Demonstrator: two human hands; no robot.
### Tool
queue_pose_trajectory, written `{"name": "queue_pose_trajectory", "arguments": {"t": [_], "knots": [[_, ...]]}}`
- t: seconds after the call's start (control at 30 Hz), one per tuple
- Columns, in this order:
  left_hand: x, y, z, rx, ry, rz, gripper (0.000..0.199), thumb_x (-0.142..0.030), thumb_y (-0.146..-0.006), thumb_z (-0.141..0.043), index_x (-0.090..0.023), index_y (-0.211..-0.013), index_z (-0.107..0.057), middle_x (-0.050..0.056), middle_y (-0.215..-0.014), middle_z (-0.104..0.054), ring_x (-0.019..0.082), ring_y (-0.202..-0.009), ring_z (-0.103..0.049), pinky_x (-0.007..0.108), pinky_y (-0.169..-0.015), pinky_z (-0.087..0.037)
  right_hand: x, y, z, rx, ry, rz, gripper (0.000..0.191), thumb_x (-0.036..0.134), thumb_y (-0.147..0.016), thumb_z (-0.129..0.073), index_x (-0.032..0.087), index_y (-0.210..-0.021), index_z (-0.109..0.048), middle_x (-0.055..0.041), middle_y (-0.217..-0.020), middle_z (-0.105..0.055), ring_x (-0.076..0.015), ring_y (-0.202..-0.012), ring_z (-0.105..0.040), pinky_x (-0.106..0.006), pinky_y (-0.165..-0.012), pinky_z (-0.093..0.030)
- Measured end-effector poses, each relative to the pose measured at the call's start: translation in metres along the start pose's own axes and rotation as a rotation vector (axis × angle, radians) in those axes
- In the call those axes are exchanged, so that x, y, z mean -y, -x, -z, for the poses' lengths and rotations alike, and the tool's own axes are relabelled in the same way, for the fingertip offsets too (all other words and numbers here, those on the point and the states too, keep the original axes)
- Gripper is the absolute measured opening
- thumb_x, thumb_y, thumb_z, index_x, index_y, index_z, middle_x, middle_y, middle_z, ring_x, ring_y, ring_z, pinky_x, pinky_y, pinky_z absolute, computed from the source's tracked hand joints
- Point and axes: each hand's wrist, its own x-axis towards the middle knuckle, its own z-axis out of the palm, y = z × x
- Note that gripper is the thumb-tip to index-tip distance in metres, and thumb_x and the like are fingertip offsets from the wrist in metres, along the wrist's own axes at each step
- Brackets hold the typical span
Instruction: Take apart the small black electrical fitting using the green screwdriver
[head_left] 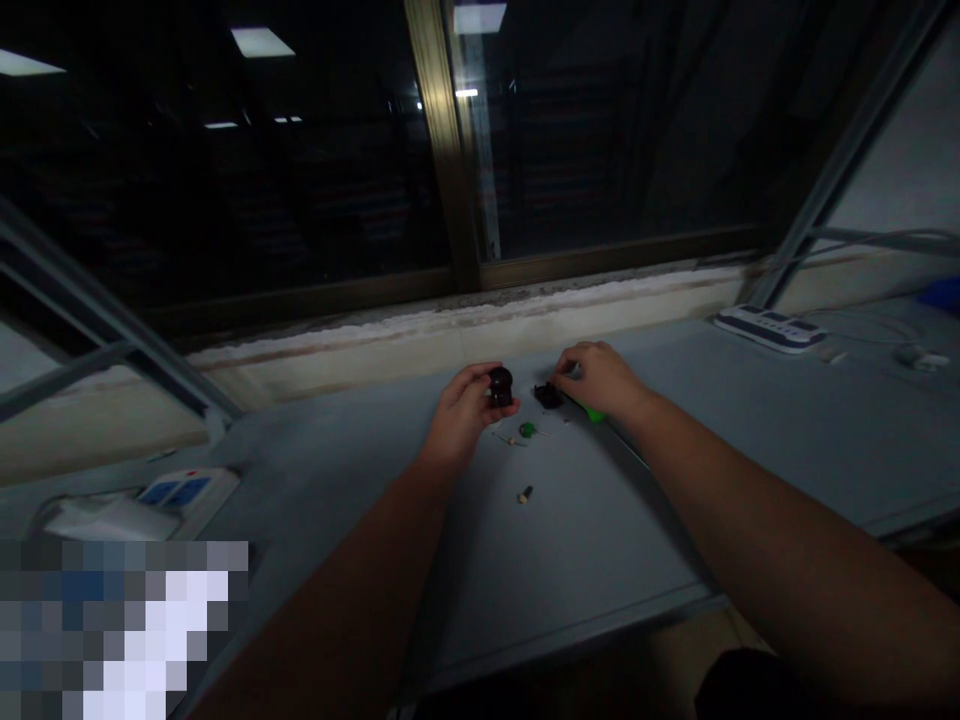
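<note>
My left hand (466,412) is closed around a dark, glossy part with a rounded top (500,384), held just above the table. To its right, the fingertips of my right hand (600,378) are pinched at the edge of a small black piece (548,396), whose detail is too dark to make out. Under that hand lies a green-handled tool (592,411) with a thin shaft, which looks like a screwdriver. Between my hands and closer to me are a small green part with wire leads (528,430), a thin pale part (512,441) and a screw-like piece (525,495).
The grey table (337,500) runs along a window ledge (360,340). A white power strip (769,328) with cables lies at the back right. At left sits another power strip (210,495) with a white plug. Metal frame bars (112,300) rise at both sides.
</note>
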Motion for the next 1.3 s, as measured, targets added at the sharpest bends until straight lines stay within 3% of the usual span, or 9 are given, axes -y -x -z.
{"name": "queue_pose_trajectory", "arguments": {"t": [0.23, 0.43, 0.7, 0.83, 0.93, 1.13, 1.3], "knots": [[-0.001, 0.003, 0.000, 0.019, 0.010, -0.004, 0.028, -0.030, -0.089, -0.057, -0.015, -0.113, -0.062, 0.013, -0.107, -0.068, 0.021, -0.078, -0.075, 0.038, -0.077, -0.063, 0.002, 0.001, 0.008, -0.067, 0.160, -0.036, 0.013, 0.031, -0.085, -0.064, 0.021, -0.087, -0.073, -0.0119, -0.098, -0.074, -0.0264, -0.093, -0.067, -0.039, -0.087, -0.049], [0.002, 0.002, -0.002, -0.008, -0.014, 0.009, 0.024, -0.022, -0.086, -0.061, -0.015, -0.109, -0.062, 0.012, -0.106, -0.069, 0.021, -0.077, -0.076, 0.042, -0.079, -0.064, -0.007, 0.002, 0.001, 0.038, 0.176, -0.043, 0.018, 0.035, -0.079, -0.073, 0.022, -0.090, -0.071, -0.0122, -0.095, -0.072, -0.0278, -0.090, -0.067, -0.038, -0.078, -0.049], [0.005, 0.003, -0.002, 0.007, -0.094, -0.043, 0.037, -0.016, -0.077, -0.075, -0.017, -0.110, -0.057, 0.007, -0.103, -0.067, 0.017, -0.077, -0.075, 0.039, -0.081, -0.065, -0.012, 0.002, -0.001, 0.136, 0.121, -0.061, 0.023, 0.027, -0.076, -0.073, 0.023, -0.097, -0.066, -0.0083, -0.090, -0.073, -0.0227, -0.075, -0.067, -0.033, -0.067, -0.046], [0.002, 0.006, -0.002, 0.010, -0.126, -0.077, 0.052, -0.018, -0.077, -0.077, -0.023, -0.122, -0.049, 0.004, -0.098, -0.066, 0.018, -0.077, -0.075, 0.037, -0.079, -0.065, -0.017, 0.001, 0.004, 0.130, 0.132, -0.098, 0.020, 0.023, -0.077, -0.069, 0.024, -0.097, -0.065, -0.0082, -0.093, -0.074, -0.0223, -0.077, -0.067, -0.032, -0.068, -0.047], [-0.003, 0.008, -0.003, 0.014, -0.156, -0.069, 0.053, -0.022, -0.080, -0.076, -0.025, -0.125, -0.049, 0.005, -0.100, -0.065, 0.019, -0.077, -0.075, 0.035, -0.073, -0.065, -0.021, -0.001, 0.008, 0.111, 0.172, -0.131, 0.023, 0.020, -0.077, -0.067, 0.023, -0.100, -0.066, -0.0095, -0.095, -0.074, -0.0224, -0.079, -0.067, -0.033, -0.071, -0.048], [-0.003, 0.006, -0.005, -0.024, -0.202, -0.024, 0.034, -0.032, -0.077, -0.076, -0.018, -0.103, -0.059, 0.004, -0.095, -0.064, 0.018, -0.069, -0.074, 0.031, -0.061, -0.063, -0.031, -0.006, 0.011, 0.087, 0.278, -0.184, 0.027, 0.014, -0.077, -0.065, 0.022, -0.102, -0.072, -0.0112, -0.102, -0.073, -0.0241, -0.096, -0.068, -0.032, -0.085, -0.049], [-0.003, 0.001, -0.004, -0.059, -0.279, -0.081, 0.027, -0.030, -0.079, -0.069, -0.022, -0.100, -0.054, -0.005, -0.068, -0.060, 0.008, -0.046, -0.055, 0.016, -0.041, -0.039, -0.034, -0.005, 0.012, 0.084, 0.328, -0.217, 0.025, 0.014, -0.077, -0.065, 0.022, -0.099, -0.076, -0.0112, -0.104, -0.073, -0.0241, -0.100, -0.069, -0.031, -0.090, -0.050]]}}
